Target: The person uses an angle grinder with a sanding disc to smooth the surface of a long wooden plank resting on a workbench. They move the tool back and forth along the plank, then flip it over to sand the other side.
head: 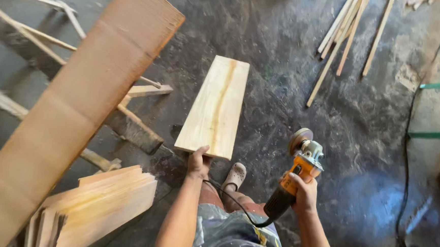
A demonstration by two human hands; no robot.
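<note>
You hold a board in one hand and a sander-grinder in the other.

Your left hand [198, 163] has its fingers clamped on the near end of a pale board [214, 107], which slants away from you over the dusty floor [286, 43]; its upper face looks smooth and clean, so the surfacing seems largely done there, though its other faces are hidden. Your right hand [303, 193] is wrapped tight round the body of an orange angle grinder [297, 172], disc up and well clear of the wood, cord trailing toward your lap. To your left lies a stack of similar boards [95, 210], below a large plank [72, 117] leaning across. Thin strips [349, 26] lie farther off.
</note>
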